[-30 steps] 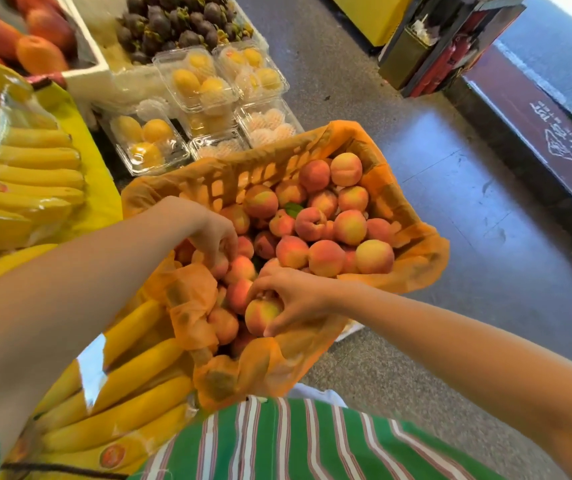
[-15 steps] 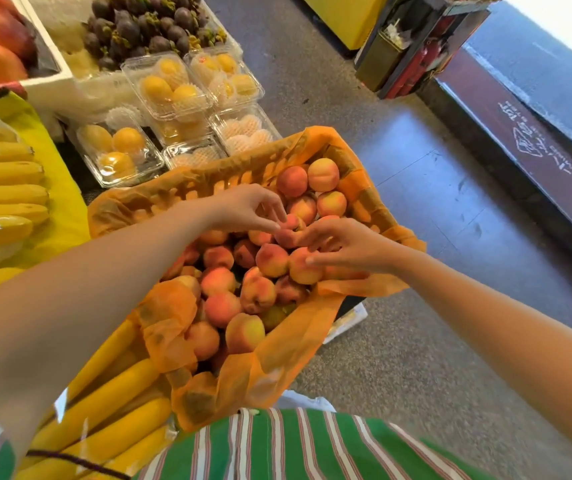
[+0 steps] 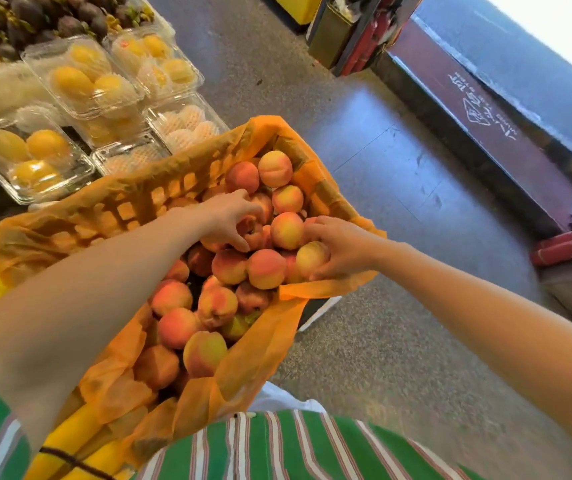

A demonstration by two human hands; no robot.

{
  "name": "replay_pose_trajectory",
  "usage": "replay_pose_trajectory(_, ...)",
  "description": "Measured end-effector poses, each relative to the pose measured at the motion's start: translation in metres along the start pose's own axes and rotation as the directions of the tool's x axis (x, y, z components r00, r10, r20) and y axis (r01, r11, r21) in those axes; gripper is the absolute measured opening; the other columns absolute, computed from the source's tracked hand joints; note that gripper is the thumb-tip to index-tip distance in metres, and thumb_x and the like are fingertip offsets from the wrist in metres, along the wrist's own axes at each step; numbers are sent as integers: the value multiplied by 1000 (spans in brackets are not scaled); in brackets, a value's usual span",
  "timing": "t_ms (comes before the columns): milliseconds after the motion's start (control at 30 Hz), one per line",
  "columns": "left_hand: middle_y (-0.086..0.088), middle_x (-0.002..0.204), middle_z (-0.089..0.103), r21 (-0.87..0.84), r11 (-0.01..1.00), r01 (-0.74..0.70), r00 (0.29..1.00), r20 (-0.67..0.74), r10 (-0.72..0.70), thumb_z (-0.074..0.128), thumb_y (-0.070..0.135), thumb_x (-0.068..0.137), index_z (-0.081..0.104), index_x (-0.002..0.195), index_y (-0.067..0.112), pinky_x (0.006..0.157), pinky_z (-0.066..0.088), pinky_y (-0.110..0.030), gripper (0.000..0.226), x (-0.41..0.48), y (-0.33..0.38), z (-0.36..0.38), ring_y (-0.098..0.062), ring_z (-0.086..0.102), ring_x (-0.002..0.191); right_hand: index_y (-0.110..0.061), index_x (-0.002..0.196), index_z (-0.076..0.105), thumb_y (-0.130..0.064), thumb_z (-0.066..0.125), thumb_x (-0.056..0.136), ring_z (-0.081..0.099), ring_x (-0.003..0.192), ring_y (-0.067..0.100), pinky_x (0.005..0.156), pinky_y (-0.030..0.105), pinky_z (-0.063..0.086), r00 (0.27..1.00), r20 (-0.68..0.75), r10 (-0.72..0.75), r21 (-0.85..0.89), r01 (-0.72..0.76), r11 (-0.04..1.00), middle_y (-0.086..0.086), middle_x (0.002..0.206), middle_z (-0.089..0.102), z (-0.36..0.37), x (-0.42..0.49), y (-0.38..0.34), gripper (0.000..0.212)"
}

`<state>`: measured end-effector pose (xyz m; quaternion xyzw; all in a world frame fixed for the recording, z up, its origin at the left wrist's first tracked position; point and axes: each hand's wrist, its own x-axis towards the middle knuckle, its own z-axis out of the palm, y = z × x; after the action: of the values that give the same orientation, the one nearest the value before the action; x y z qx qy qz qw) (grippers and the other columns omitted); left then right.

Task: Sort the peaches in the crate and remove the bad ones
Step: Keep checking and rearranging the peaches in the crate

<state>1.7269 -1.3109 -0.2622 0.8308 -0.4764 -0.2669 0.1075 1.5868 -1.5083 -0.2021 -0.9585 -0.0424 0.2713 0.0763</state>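
A slatted crate (image 3: pixel 128 209) lined with an orange plastic bag (image 3: pixel 250 358) holds several red-yellow peaches (image 3: pixel 265 268). My left hand (image 3: pixel 227 216) reaches into the far middle of the pile, its fingers curled around a reddish peach (image 3: pixel 253 230). My right hand (image 3: pixel 341 245) rests at the crate's right rim and cups a paler yellow peach (image 3: pixel 310 258) from the side. More peaches (image 3: pixel 205 353) lie loose toward the near end.
Clear plastic boxes of yellow fruit (image 3: pixel 80 81) stand left of and behind the crate, with dark mangosteens (image 3: pixel 35 19) further back. Bananas (image 3: pixel 80 431) lie at the lower left. Grey floor (image 3: pixel 399 341) stretches to the right, toward a dark doormat (image 3: pixel 485 133) and red cylinders (image 3: pixel 568 244).
Both hands have moved from the near part of the crate to its far end. The right hand let go of a near peach and now cups a yellow one at the rim.
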Motion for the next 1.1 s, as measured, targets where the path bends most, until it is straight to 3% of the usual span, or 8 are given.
replay_pose_trajectory(167,-2,106,46,-186,980,-68,998,3,70,83,40,67,56,120,30,87,44,-39,61,-14,-8,-13,-22,48,101,-23,115,58,-43,84,68,52,98,17,77,26,40,998,-59,15,214,-2,977,-2,106,56,-10,-4,3,57)
replay_pose_trajectory(300,4,119,52,-398,916,-56,991,93,101,82,40,69,62,116,36,94,45,-37,51,-42,-15,-30,-15,51,108,-30,113,60,-38,82,73,57,102,16,85,29,49,998,-54,-35,425,55,903,-2,112,59,-21,-7,-20,46)
replay_pose_trajectory(400,6,125,51,-501,864,45,984,170,48,82,35,72,64,114,38,98,46,-38,46,-69,-24,-33,-15,51,114,-32,112,60,-40,82,73,57,105,8,90,31,50,992,-9,-123,497,111,861,-3,113,60,-19,0,-47,45)
replay_pose_trajectory(533,3,123,49,-398,898,187,957,281,-75,81,29,73,62,117,34,89,45,-31,48,-98,-39,-21,-17,50,111,-26,114,60,-35,83,73,58,104,17,88,33,50,970,52,-237,464,186,866,2,114,62,3,18,-80,47)
replay_pose_trajectory(733,-7,122,53,-166,939,302,911,340,-233,77,19,77,57,125,27,93,47,-39,53,-121,-57,-4,-26,51,112,-20,120,62,-35,81,76,57,106,18,86,30,48,950,14,-312,466,270,843,3,117,61,21,53,-115,50)
replay_pose_trajectory(933,4,125,49,-211,912,353,905,326,-274,75,16,77,56,125,33,100,44,-42,54,-124,-70,2,-20,47,116,-16,122,60,-29,80,78,56,106,15,81,20,47,937,-19,-350,506,311,804,4,118,61,31,70,-133,50)
replay_pose_trajectory(1100,1,123,52,-224,912,343,929,222,-295,72,21,83,55,128,23,96,46,-38,48,-123,-77,6,-21,51,112,-16,127,56,-35,77,80,57,107,19,83,31,50,950,-125,-287,419,313,852,5,120,60,52,82,-132,55)
